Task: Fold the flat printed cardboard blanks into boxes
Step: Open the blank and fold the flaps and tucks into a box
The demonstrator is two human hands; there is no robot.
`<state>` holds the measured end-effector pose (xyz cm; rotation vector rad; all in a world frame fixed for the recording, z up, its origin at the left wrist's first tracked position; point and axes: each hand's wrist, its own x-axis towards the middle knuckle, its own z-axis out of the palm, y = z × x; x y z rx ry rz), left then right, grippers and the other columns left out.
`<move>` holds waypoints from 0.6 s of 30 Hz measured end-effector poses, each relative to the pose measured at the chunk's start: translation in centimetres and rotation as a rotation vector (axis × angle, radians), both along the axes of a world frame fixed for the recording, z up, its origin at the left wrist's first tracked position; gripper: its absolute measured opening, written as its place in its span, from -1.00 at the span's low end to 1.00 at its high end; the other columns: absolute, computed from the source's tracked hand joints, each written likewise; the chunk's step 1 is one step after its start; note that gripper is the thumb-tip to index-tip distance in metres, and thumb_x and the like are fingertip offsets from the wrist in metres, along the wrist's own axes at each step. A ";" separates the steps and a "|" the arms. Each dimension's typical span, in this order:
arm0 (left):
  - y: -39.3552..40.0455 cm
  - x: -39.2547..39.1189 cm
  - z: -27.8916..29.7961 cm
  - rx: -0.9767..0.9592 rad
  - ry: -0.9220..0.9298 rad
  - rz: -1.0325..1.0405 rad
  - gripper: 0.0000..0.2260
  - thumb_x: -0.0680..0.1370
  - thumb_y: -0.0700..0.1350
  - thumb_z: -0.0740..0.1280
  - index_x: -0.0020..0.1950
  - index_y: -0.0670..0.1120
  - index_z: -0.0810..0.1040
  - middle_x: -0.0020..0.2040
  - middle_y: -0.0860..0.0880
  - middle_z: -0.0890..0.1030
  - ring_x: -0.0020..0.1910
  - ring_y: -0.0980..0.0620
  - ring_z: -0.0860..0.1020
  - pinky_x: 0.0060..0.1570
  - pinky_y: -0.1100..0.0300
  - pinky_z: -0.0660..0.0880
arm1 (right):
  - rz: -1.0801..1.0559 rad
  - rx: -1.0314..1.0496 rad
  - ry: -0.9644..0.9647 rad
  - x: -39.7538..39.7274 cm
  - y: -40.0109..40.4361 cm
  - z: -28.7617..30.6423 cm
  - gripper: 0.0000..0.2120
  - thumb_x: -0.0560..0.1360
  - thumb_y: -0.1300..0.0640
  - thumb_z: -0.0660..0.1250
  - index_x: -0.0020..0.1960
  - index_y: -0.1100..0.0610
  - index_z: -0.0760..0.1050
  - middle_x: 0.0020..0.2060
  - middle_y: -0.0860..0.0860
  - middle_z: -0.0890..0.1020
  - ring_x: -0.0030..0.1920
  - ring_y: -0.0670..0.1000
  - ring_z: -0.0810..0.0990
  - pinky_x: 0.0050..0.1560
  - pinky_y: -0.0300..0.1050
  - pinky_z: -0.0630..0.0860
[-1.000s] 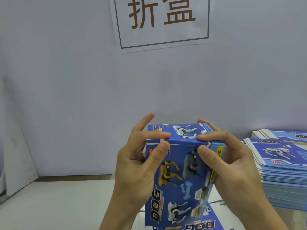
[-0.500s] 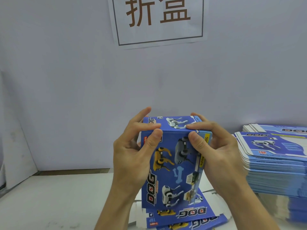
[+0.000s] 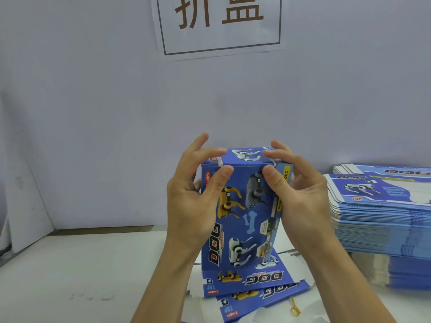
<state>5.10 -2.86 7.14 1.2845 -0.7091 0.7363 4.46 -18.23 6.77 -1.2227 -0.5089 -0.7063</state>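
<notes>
A blue printed box [image 3: 242, 220] with robot-dog pictures stands upright, held above the table in front of me. My left hand [image 3: 193, 199] grips its left side, thumb on the front face and fingers over the top flap. My right hand [image 3: 298, 197] grips the right side, thumb pressing the upper front corner and fingers on the top flap. The top flap lies closed. Two flat blanks [image 3: 256, 287] lie on the table under the box. A tall stack of flat blanks [image 3: 382, 213] sits at the right.
A white table [image 3: 81, 276] runs to a pale wall with a paper sign [image 3: 219, 24] high up. A white board [image 3: 28, 201] leans at the left. A yellow rubber band [image 3: 295, 310] lies near the front blanks.
The view has shifted, so box and hands appear slightly higher and further left. My left index finger has lifted off the top flap. Both hands keep hold of the box.
</notes>
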 end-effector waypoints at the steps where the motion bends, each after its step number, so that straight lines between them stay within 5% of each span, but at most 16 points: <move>1: 0.0 -0.1 0.0 0.006 -0.016 0.008 -0.85 0.53 -0.10 0.35 0.09 -0.01 0.60 0.39 0.18 0.49 0.36 0.01 0.51 -0.14 0.15 0.66 | -0.005 -0.003 -0.006 0.0 0.0 0.1 -0.84 0.37 0.00 0.43 -0.09 -0.20 0.69 0.38 -0.07 0.51 0.37 -0.09 0.52 0.11 0.04 0.65; 11: 0.3 -0.1 0.2 -0.020 0.046 -0.010 -0.88 0.49 -0.07 0.35 -0.01 -0.04 0.60 0.31 0.14 0.58 0.32 -0.03 0.55 -0.21 0.14 0.67 | 0.032 0.019 0.058 -0.4 0.2 0.4 -0.91 0.26 -0.11 0.45 -0.25 -0.16 0.65 0.34 -0.14 0.53 0.36 0.04 0.54 0.10 0.22 0.64; 15: 0.8 -0.9 1.0 0.155 0.045 0.103 -0.72 0.40 0.04 0.43 0.10 0.13 0.56 0.34 0.20 0.50 0.25 0.04 0.60 -0.20 0.15 0.67 | -0.002 0.007 0.031 -0.5 0.2 0.6 -0.90 0.31 -0.07 0.45 -0.17 -0.15 0.67 0.32 -0.11 0.55 0.28 -0.07 0.59 0.01 0.09 0.68; 18: 1.7 -1.1 1.8 0.225 0.043 0.104 -0.54 0.36 0.04 0.50 0.23 0.22 0.48 0.14 0.21 0.64 0.00 0.06 0.70 -0.20 0.17 0.67 | -0.002 -0.038 -0.034 -0.8 0.1 1.1 -0.76 0.41 -0.03 0.51 0.05 -0.21 0.64 0.30 -0.10 0.58 0.25 -0.07 0.62 0.06 -0.05 0.66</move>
